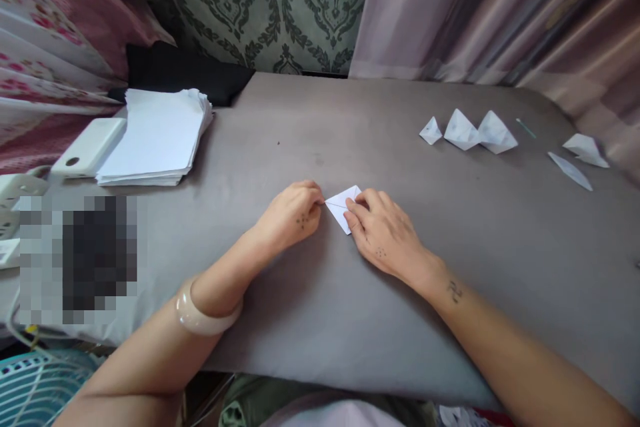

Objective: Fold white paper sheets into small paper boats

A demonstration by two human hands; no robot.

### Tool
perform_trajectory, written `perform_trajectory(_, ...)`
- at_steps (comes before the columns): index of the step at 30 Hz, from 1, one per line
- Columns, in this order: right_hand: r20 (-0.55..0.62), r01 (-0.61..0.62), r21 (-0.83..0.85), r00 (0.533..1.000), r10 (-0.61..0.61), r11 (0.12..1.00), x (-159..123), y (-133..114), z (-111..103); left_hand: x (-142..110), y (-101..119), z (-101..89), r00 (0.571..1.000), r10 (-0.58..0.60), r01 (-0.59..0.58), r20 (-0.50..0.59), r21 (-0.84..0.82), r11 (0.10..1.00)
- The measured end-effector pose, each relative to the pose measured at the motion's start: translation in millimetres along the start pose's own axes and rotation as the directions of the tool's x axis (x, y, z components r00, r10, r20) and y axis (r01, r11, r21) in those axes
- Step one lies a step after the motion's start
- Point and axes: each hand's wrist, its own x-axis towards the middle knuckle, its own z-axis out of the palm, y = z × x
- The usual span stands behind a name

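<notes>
A small piece of folded white paper [340,202] lies on the grey tablecloth in front of me, with a crease line running across it to its left point. My left hand [295,215] is closed, its fingertips pinching at that left point. From the other side, my right hand [389,232] grips the paper's right part between thumb and fingers, which cover some of it. Further back on the right stand several folded paper shapes: a small one [431,131] and two larger ones [461,129] [496,132] side by side.
At the left, a stack of white paper [155,133] rests by a white box-shaped device [89,147]. A black cloth [185,73] lies behind. Far right are a thin green stick [526,127] and folded paper pieces [570,170] [586,149]. A blue basket [43,383] is at lower left.
</notes>
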Motion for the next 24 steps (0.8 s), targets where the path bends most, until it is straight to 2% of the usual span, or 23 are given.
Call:
perform_trajectory(3,-0.093,-0.013,0.08,0.995,0.02,0.997,6.6,6.8,8.4,9.1,-3.9,7.3,0.986,-0.15,0.134,-0.074,-0.181,0.974)
perform_trajectory(8,-0.129,-0.063,0.267,0.986,0.101,0.962,12.9,18.0,21.0,17.0,-1.2,19.9,0.967,-0.219,0.185,-0.131,-0.23,0.955)
perform_trajectory(11,-0.16,-0.082,0.35,0.976,0.146,0.933,14.2,24.1,22.5,16.6,-1.4,21.9,0.962,-0.26,0.212,-0.083,-0.372,0.904)
perform_trajectory(14,-0.137,-0.094,0.483,0.974,0.182,0.87,15.5,30.5,18.3,14.9,1.0,20.9,0.968,-0.251,0.199,-0.002,-0.608,0.768)
perform_trajectory(16,-0.038,-0.155,0.673,0.969,0.243,0.723,16.1,33.1,12.9,14.3,5.9,19.0,0.969,-0.246,0.144,-0.018,-0.767,0.625)
perform_trajectory(19,0.109,-0.232,0.908,0.935,0.336,0.35,15.6,31.8,3.5,13.9,16.6,14.9,0.951,-0.279,-0.012,-0.136,-0.914,0.405)
perform_trajectory(21,0.159,-0.226,0.965,0.904,0.396,0.13,14.4,27.6,-2.0,13.1,23.7,13.0,0.938,-0.308,-0.063,-0.157,-0.954,0.294)
perform_trajectory(24,0.213,-0.186,0.977,0.871,0.442,-0.105,12.8,19.1,-7.7,11.0,32.1,14.1,0.956,-0.284,-0.017,-0.075,-0.98,0.2)
